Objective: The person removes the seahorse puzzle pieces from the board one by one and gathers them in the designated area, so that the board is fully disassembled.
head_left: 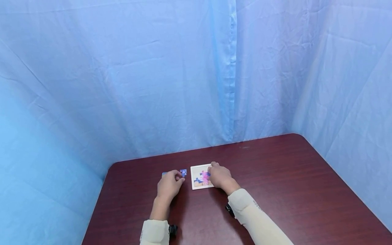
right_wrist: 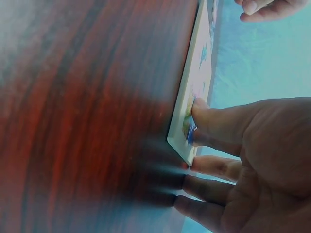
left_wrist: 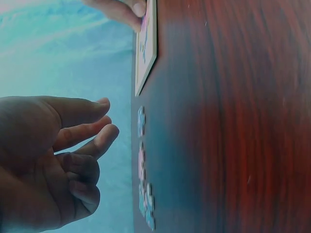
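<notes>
In the head view a shallow white puzzle tray (head_left: 192, 178) lies on the table with pink, blue and tan puzzle pieces (head_left: 200, 182) in it. My right hand (head_left: 221, 176) is over its right side. There, thumb and index finger pinch a dark blue puzzle piece (right_wrist: 190, 132) low in the tray, partly hidden by the fingers. The other fingers reach past the tray's edge. To the left of the tray, my left hand (head_left: 169, 184) hovers above loose puzzle pieces (left_wrist: 141, 121), its thumb and fingers loosely bent, with nothing between them. A blue piece (head_left: 183, 172) shows beside its fingertips.
The dark red wooden table (head_left: 275, 183) extends to both sides and in front of the tray. Light blue curtains (head_left: 153, 85) hang behind its far edge and along its sides. Several loose pieces (left_wrist: 146, 204) lie flat under the left hand, some overlapping in view.
</notes>
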`<state>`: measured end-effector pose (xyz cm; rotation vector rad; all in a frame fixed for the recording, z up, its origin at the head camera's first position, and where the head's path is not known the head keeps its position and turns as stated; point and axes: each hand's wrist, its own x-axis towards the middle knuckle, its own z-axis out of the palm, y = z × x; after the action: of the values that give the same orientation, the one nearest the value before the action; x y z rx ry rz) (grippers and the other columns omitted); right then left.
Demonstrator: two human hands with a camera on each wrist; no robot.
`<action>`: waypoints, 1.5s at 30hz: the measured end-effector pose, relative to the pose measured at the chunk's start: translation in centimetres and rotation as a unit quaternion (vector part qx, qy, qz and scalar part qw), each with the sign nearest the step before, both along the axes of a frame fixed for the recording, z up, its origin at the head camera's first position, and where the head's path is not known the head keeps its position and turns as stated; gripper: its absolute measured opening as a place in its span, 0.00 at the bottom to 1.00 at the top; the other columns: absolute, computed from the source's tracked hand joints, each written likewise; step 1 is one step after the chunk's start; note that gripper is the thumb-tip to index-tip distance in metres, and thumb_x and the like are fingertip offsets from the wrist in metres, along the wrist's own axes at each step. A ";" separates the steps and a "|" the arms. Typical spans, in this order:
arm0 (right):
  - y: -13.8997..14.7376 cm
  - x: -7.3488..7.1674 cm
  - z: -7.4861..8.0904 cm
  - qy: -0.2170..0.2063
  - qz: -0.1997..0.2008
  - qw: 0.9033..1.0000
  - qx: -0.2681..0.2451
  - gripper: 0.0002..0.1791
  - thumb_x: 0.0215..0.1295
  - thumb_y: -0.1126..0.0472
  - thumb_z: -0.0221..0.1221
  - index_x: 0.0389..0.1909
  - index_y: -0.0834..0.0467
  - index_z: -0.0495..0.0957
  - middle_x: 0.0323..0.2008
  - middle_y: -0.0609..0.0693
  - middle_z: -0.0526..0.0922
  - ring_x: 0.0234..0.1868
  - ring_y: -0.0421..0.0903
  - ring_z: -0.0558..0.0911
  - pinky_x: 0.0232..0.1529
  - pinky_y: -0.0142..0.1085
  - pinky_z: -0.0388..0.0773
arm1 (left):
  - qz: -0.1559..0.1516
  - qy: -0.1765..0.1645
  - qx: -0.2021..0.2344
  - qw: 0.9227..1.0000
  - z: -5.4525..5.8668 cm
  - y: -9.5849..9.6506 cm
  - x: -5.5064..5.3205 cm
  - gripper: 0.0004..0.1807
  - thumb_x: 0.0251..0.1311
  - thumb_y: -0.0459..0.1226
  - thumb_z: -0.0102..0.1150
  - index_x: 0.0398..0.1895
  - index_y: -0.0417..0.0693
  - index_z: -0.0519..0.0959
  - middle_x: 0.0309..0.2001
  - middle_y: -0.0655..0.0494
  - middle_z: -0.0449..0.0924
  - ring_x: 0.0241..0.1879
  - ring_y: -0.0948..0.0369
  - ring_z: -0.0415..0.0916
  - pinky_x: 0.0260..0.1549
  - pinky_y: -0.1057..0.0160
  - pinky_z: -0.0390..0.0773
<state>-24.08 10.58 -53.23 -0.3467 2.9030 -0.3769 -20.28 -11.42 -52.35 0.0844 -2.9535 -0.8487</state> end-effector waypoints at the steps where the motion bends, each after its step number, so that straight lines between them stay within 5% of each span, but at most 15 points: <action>1: 0.0 -0.1 0.0 0.002 -0.002 1.000 0.001 0.21 0.78 0.58 0.58 0.67 0.59 0.80 0.75 0.58 0.72 0.77 0.58 0.72 0.63 0.56 0.81 | -0.002 -0.001 0.000 1.000 0.0 0.3 0.0 0.09 0.65 0.41 0.72 0.43 0.48 0.87 0.29 0.59 0.82 0.28 0.63 0.75 0.31 0.57 0.75; 15: -0.1 -0.1 -0.2 0.026 -0.009 1.000 0.002 0.08 0.71 0.57 0.67 0.44 0.57 0.89 0.64 0.58 0.79 0.54 0.56 0.87 0.46 0.53 0.87 | -0.060 0.019 0.009 0.998 -0.9 3.9 -0.6 0.08 0.63 0.38 0.72 0.41 0.45 0.88 0.28 0.58 0.80 0.28 0.63 0.73 0.30 0.59 0.75; 23: -0.1 0.0 -0.2 0.032 0.004 0.999 0.012 0.08 0.71 0.56 0.67 0.45 0.55 0.89 0.58 0.56 0.80 0.44 0.51 0.86 0.43 0.51 0.87 | -0.080 0.018 0.008 0.997 -1.6 5.2 -1.3 0.14 0.62 0.38 0.73 0.49 0.43 0.88 0.27 0.58 0.79 0.25 0.63 0.72 0.28 0.59 0.74; 27: -0.1 0.0 -0.1 0.031 0.006 0.999 0.012 0.08 0.71 0.55 0.67 0.45 0.54 0.89 0.60 0.55 0.80 0.43 0.51 0.85 0.41 0.50 0.86 | -0.085 0.009 0.006 0.996 -2.0 5.8 -1.7 0.17 0.63 0.38 0.72 0.54 0.42 0.87 0.32 0.52 0.82 0.27 0.60 0.74 0.31 0.56 0.77; 33: -0.1 0.1 -0.1 0.034 0.004 0.999 0.005 0.06 0.71 0.55 0.67 0.41 0.54 0.89 0.63 0.56 0.80 0.45 0.53 0.87 0.40 0.52 0.86 | -0.088 0.003 -0.012 0.996 -2.1 6.3 -1.9 0.18 0.62 0.37 0.71 0.55 0.43 0.88 0.51 0.44 0.87 0.50 0.49 0.85 0.49 0.44 0.84; 39: 0.1 0.1 -0.1 0.035 0.009 0.999 -0.002 0.06 0.72 0.56 0.67 0.38 0.54 0.87 0.63 0.57 0.80 0.46 0.53 0.87 0.40 0.52 0.86 | -0.090 0.000 -0.008 0.996 -1.7 6.5 -1.8 0.13 0.62 0.36 0.73 0.50 0.44 0.90 0.50 0.44 0.87 0.53 0.48 0.85 0.50 0.44 0.84; 45: 0.3 0.1 0.1 0.032 0.020 0.999 -0.011 0.08 0.73 0.57 0.65 0.39 0.56 0.87 0.68 0.60 0.78 0.57 0.58 0.86 0.46 0.54 0.87 | -0.080 0.004 -0.011 0.997 -1.7 6.7 -2.2 0.14 0.59 0.36 0.75 0.48 0.42 0.89 0.47 0.45 0.88 0.50 0.49 0.86 0.50 0.45 0.84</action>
<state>-23.94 10.88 -53.11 -0.4268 2.9505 -0.3988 -22.45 -4.73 -54.04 -0.1575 -2.9921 -0.8325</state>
